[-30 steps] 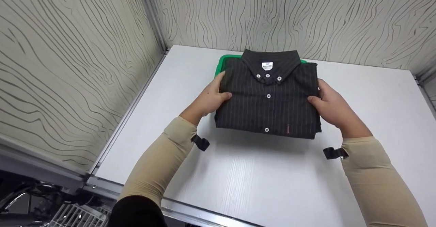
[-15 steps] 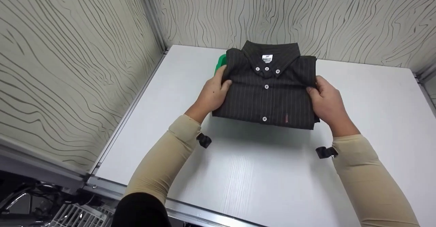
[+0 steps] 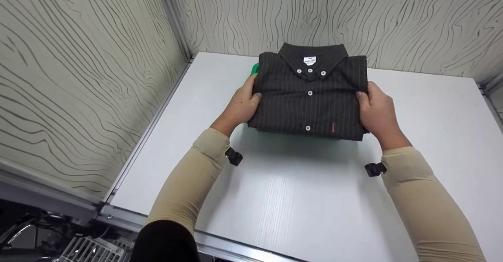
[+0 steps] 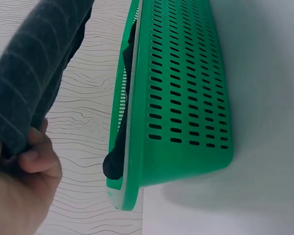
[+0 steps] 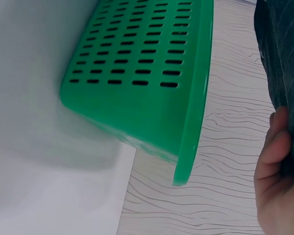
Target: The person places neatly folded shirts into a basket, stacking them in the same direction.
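A folded dark pinstriped shirt (image 3: 283, 109) with a collar, white buttons and a small red tag is held flat above a green slotted plastic basket (image 4: 186, 164). My left hand (image 3: 240, 104) grips its left edge, thumb on top. On the opposite edge, my right hand (image 3: 378, 112) holds it the same way, fingers tucked underneath. Both wrist views show the shirt apart from the basket rim. Inside the basket lies some dark cloth (image 4: 115, 164), seen in the left wrist view. From the head, the shirt hides nearly all of the basket.
The basket stands on a white table (image 3: 275, 199) near the back wall panel (image 3: 235, 18), which has a wood-grain pattern. Another such panel (image 3: 86, 81) rises along the left side. A white wire rack (image 3: 92, 249) sits below the table's front edge.
Both hands have carried the shirt farther back, toward the wall and over the basket. It now covers more of the green rim, and the grip on both sides is kept.
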### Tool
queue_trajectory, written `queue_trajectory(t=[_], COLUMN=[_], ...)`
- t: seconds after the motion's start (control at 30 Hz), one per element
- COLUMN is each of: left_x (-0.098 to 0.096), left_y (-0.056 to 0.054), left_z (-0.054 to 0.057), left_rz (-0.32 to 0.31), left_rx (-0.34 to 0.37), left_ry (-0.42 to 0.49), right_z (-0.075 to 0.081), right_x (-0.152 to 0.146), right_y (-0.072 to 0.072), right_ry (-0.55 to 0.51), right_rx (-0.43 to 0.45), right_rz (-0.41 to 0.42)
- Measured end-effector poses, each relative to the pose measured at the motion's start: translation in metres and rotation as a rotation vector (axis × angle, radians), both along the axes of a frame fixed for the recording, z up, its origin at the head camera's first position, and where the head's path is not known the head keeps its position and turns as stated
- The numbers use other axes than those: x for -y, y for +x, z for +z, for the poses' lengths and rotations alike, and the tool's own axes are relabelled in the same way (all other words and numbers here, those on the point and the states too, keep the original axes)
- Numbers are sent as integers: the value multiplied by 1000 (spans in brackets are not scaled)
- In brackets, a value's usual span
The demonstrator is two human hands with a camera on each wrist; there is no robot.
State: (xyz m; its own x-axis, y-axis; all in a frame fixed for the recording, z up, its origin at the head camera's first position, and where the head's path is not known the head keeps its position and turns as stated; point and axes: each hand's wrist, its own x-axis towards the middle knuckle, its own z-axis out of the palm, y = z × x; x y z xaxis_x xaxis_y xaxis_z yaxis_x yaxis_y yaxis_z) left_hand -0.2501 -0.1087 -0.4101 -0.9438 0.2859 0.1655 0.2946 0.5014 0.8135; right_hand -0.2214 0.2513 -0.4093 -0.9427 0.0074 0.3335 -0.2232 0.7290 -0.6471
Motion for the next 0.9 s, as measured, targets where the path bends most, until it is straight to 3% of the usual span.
queue_trajectory(t=[0.17, 0.37, 0.67, 0.9], left_x=[-4, -9, -12, -16], left_y=[0, -5, -18, -28], left_z=[1, 4, -6, -11], left_rz=[37, 21, 61, 107], left_rx=[-47, -65, -20, -22], left_ry=[-81, -105, -181, -257], right_z=[-2, -3, -7, -10], right_x=[-2, -6, -9, -13], right_y=[-4, -11, -29, -38], right_ry=[35, 46, 54, 77], right_rx=[-7, -31, 31, 61], right_rz=[-7, -16, 3, 12])
